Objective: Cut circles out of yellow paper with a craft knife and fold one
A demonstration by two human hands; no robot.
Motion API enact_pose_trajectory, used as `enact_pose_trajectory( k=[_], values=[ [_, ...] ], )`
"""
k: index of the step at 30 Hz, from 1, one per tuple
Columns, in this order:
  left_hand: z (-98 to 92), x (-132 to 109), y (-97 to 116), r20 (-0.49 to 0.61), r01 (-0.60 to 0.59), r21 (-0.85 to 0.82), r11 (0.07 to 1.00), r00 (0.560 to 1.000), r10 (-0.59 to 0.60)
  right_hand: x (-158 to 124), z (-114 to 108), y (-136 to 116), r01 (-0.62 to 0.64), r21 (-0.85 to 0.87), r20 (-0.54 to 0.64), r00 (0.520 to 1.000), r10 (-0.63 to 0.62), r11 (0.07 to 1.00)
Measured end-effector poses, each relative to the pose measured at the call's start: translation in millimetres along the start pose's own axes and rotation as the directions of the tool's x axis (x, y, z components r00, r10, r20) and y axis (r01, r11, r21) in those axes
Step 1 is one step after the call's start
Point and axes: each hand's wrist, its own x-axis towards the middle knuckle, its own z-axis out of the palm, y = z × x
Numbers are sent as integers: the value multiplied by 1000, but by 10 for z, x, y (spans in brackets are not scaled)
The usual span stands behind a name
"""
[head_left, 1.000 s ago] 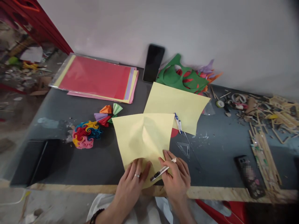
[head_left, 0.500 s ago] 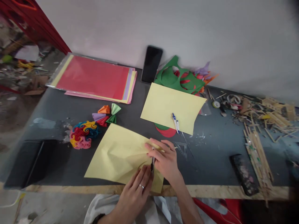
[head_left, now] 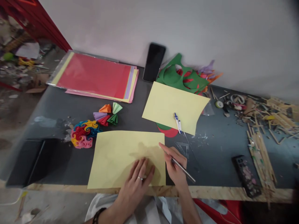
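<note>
Biggest first: dark grey flat table (head_left: 212, 161) under it all and, right before you, the large pale-yellow rectangular paper sheet (head_left: 114, 158), flat, long axis side to side. Beyond the sheet's far edge, to the L, there's the red-topped stack of coloured paper (head_left: 93, 74) in clear plastic; beyond its far R corner, a second pale-yellow paper sheet (head_left: 168, 99).

Hands: your left hand (head_left: 136, 180) is palm-down on the near sheet, R of its middle, fingers spread, gripping nothing. Your right hand (head_left: 175, 165) sits just off its R edge, fingers closed round a slim silver pen-like tool (head_left: 184, 171); index tip's over that edge, contact unclear.

Key bit: sheet lies L of the tool grip, short R edge facing it; left hand's nearer, b/c it's on the paper. Tool slants away, toward you and R; can't tell which end's the tip.

Small stuff: blue-and-white compass (head_left: 176, 117) beyond the sheet's far R corner, clear triangular set square (head_left: 187, 150) off its R edge.
</note>
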Motion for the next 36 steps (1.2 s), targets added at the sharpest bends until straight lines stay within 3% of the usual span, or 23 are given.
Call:
enact_pose_trajectory(
  k=[3, 6, 9, 13, 16, 26, 31, 36],
  values=[
    [-5, 49, -26, -5, -30, 28, 999, 1000, 30, -98, -44, 25, -137, 5, -62, 989, 137, 991],
    [17, 73, -30, -24, -55, 44, 998, 998, 56, -197, -36, 60, -284, 83, -127, 948, 293, 955],
    [25, 94, -23, -31, -42, 43, 998, 999, 43, -291, -26, 97, -351, 122, -128, 922, 365, 929],
    [-11, 140, 12, -14, -17, 94, 995, 1000, 19, -340, -34, 91, -336, 66, -35, 940, 339, 939],
    [-37, 183, 32, -33, -8, 113, 994, 999, 12, -313, -24, 51, -289, 125, 12, 957, 290, 949],
    [-8, 213, -17, 20, 16, 8, 1000, 1000, -16, -291, 67, 132, -320, 97, -37, 945, 325, 942],
    [-24, 210, -42, 50, -41, 68, 997, 998, 37, -340, 78, 224, -343, 110, -18, 938, 347, 933],
    [-57, 210, -8, 61, -38, 101, 994, 998, 32, -315, 54, 222, -283, 49, 31, 959, 282, 958]
  ],
)
